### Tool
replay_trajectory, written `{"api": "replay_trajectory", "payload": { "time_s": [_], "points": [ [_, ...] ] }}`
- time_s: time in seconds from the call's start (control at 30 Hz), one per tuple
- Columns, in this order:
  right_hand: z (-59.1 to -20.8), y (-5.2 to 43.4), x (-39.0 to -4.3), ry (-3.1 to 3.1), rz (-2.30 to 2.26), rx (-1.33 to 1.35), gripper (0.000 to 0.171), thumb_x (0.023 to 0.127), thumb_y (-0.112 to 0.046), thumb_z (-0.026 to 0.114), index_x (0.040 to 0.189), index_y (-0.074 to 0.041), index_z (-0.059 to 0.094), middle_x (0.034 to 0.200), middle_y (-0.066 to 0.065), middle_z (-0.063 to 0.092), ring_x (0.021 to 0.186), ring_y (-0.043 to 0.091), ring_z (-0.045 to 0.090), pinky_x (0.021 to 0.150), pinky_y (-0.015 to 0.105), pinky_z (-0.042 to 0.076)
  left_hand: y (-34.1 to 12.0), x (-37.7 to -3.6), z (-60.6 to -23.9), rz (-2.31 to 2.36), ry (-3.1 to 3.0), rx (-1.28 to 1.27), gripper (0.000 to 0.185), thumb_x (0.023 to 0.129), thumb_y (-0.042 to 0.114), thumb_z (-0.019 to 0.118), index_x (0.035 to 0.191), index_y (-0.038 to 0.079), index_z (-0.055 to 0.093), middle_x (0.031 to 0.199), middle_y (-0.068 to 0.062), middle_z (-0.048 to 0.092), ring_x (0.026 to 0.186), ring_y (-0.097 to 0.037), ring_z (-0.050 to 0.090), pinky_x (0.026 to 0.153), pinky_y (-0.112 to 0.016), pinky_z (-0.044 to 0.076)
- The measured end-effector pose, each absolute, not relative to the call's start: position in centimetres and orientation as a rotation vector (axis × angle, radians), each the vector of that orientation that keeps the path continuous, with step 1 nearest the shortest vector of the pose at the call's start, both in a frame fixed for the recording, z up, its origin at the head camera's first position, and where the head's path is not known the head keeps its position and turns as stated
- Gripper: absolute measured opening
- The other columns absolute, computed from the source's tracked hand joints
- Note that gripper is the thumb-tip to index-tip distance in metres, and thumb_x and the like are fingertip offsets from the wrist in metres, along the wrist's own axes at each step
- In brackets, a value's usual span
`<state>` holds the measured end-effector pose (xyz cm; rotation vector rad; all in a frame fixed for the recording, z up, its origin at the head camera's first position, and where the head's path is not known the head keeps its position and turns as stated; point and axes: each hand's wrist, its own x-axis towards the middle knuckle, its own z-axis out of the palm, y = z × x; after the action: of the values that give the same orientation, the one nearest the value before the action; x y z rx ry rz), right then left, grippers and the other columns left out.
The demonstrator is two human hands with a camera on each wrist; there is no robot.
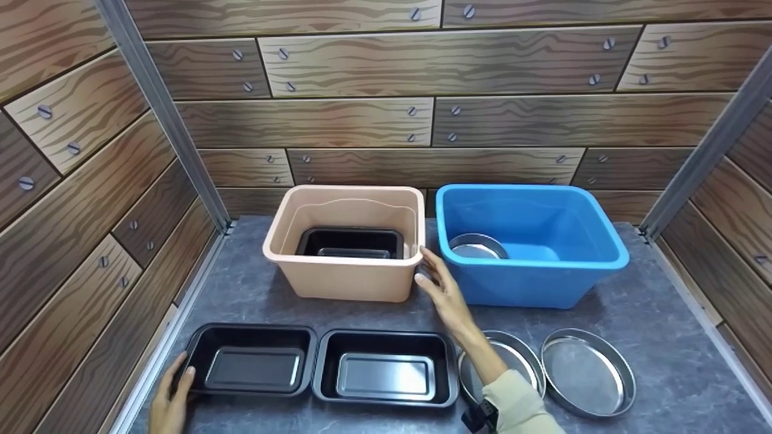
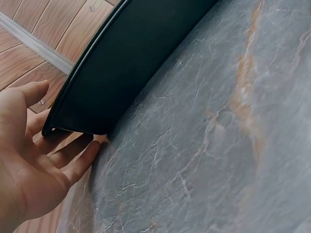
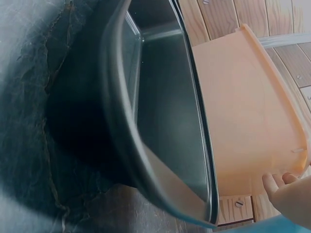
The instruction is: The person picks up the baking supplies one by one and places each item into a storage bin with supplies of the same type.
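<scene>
At the lower left, my left hand [image 1: 169, 399] is beside the outer end of a black loaf pan [image 1: 253, 369]. In the left wrist view, that hand's fingers lie loosely spread at the pan's end [image 2: 121, 63], with the thumb raised off it. My right hand [image 1: 447, 298] reaches to the right side of a beige plastic bin [image 1: 344, 280], fingertips at its rim and thumb apart. Inside this bin sits another black loaf pan [image 1: 350, 241]. The right wrist view shows relaxed fingers [image 3: 278, 180] close by the bin's wall.
A second loaf pan [image 1: 386, 369] stands beside the first. Two round metal cake pans [image 1: 523, 355] [image 1: 588, 371] lie at right, one partly under my right forearm. Behind, a blue bin [image 1: 518, 283] holds a round pan [image 1: 479, 246]. Wood-patterned walls [image 1: 362, 120] enclose the grey tabletop.
</scene>
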<state>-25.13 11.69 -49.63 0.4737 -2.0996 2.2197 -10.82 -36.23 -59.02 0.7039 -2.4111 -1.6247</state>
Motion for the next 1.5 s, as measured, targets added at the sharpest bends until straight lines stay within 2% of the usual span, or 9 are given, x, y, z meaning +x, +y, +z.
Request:
{"api": "replay_trajectory", "payload": {
  "time_s": [0.17, 0.27, 0.37, 0.5, 0.63, 0.8, 0.97, 1.23, 1.5],
  "points": [
    [-48.9, 11.5, -25.2, -2.095, 2.223, 0.496, 0.057, 0.099, -0.008, 0.054, 0.15, -0.002, 0.031, 0.153, 0.023, 0.032, 0.139, 0.038, 0.032, 0.114, 0.051, 0.03, -36.4, -11.0, -59.1, -1.601, -2.412, 0.721, 0.061, 0.101, 0.047, 0.043, 0.154, 0.021, 0.028, 0.16, -0.009, 0.025, 0.138, -0.027, 0.031, 0.085, -0.004, 0.038],
    [-48.8, 11.4, -25.6, -2.09, 2.225, 0.497, 0.058, 0.099, -0.008, 0.055, 0.15, -0.002, 0.03, 0.153, 0.02, 0.033, 0.138, 0.037, 0.033, 0.114, 0.049, 0.03, -36.5, -11.2, -59.0, -1.595, -2.406, 0.715, 0.061, 0.1, 0.047, 0.045, 0.154, 0.023, 0.028, 0.16, -0.007, 0.024, 0.142, -0.028, 0.026, 0.108, -0.027, 0.035],
    [-48.7, 11.3, -26.0, -2.072, 2.238, 0.492, 0.058, 0.098, -0.008, 0.056, 0.15, -0.001, 0.031, 0.152, 0.018, 0.035, 0.137, 0.036, 0.035, 0.113, 0.046, 0.032, -36.5, -11.6, -59.1, -1.63, -2.373, 0.705, 0.063, 0.1, 0.047, 0.047, 0.155, 0.023, 0.027, 0.16, -0.006, 0.022, 0.146, -0.028, 0.019, 0.118, -0.046, 0.021],
    [-48.5, 11.1, -26.4, -2.063, 2.226, 0.471, 0.059, 0.096, -0.009, 0.059, 0.149, 0.0, 0.033, 0.149, 0.019, 0.039, 0.135, 0.037, 0.037, 0.11, 0.041, 0.035, -36.2, -12.1, -59.2, -1.695, -2.31, 0.708, 0.066, 0.098, 0.043, 0.053, 0.155, 0.022, 0.025, 0.162, -0.005, 0.02, 0.146, -0.024, 0.017, 0.12, -0.038, 0.017],
    [-48.6, 10.9, -26.8, -2.07, 2.198, 0.449, 0.061, 0.094, -0.008, 0.063, 0.147, 0.0, 0.035, 0.144, 0.02, 0.043, 0.132, 0.039, 0.039, 0.106, 0.038, 0.038, -35.9, -12.2, -59.5, -1.786, -2.225, 0.694, 0.068, 0.097, 0.034, 0.06, 0.155, 0.023, 0.026, 0.159, -0.004, 0.024, 0.136, -0.009, 0.036, 0.108, -0.015, 0.031],
    [-48.8, 10.7, -27.0, -2.057, 2.197, 0.41, 0.057, 0.092, -0.005, 0.064, 0.143, 0.001, 0.04, 0.139, 0.02, 0.048, 0.131, 0.042, 0.04, 0.104, 0.04, 0.041, -36.0, -12.0, -60.1, -2.12, -1.962, 0.589, 0.07, 0.096, 0.018, 0.062, 0.155, 0.022, 0.025, 0.146, -0.001, 0.029, 0.095, 0.001, 0.061, 0.074, -0.03, 0.059],
    [-49.0, 10.4, -27.2, -2.061, 2.153, 0.351, 0.048, 0.091, -0.004, 0.065, 0.135, 0.001, 0.046, 0.133, 0.019, 0.053, 0.126, 0.036, 0.046, 0.106, 0.045, 0.039, -36.2, -11.7, -60.3, -2.236, -1.903, 0.491, 0.068, 0.097, 0.013, 0.059, 0.155, 0.019, 0.023, 0.143, 0.0, 0.029, 0.097, -0.005, 0.063, 0.075, -0.041, 0.059],
    [-48.7, 9.9, -27.7, -2.026, 2.122, 0.37, 0.048, 0.089, -0.001, 0.066, 0.132, 0.007, 0.046, 0.129, 0.024, 0.054, 0.122, 0.037, 0.048, 0.108, 0.051, 0.035, -36.5, -11.4, -60.0, -2.26, -1.901, 0.514, 0.07, 0.096, 0.012, 0.061, 0.155, 0.019, 0.024, 0.12, 0.014, 0.05, 0.099, -0.009, 0.065, 0.077, -0.045, 0.058],
    [-49.4, 10.0, -28.2, -2.051, 2.057, 0.419, 0.055, 0.09, -0.004, 0.068, 0.139, 0.003, 0.044, 0.134, 0.021, 0.051, 0.123, 0.035, 0.047, 0.109, 0.054, 0.033, -36.7, -11.1, -60.0, -2.295, -1.874, 0.447, 0.073, 0.093, 0.005, 0.064, 0.154, 0.015, 0.024, 0.121, 0.016, 0.053, 0.101, -0.011, 0.065, 0.078, -0.048, 0.057]
  ]
}}
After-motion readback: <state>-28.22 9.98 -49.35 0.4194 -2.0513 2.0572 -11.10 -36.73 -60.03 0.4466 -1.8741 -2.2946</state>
